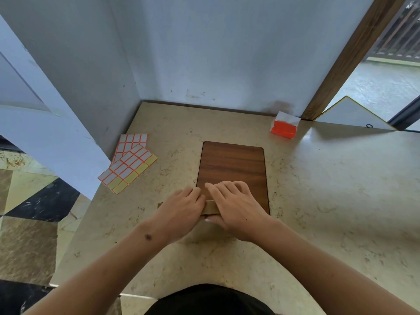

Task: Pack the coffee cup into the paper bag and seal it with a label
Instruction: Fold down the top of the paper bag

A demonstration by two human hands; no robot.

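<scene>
Hands [204,205] cover tan, seemingly folded bag [211,206].

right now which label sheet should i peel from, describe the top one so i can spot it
On the beige stone counter, look left of the dark wooden board, near the grey wall. Two label sheets overlap there; the top label sheet lies tilted, nearer you, and unlike the sheet beneath it shows yellow peeled-off blanks along its edge.

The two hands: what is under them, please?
A strip of brown paper bag shows between the left hand and right hand, over the wooden board. The rest of the bag is covered; no cup is visible.
</scene>
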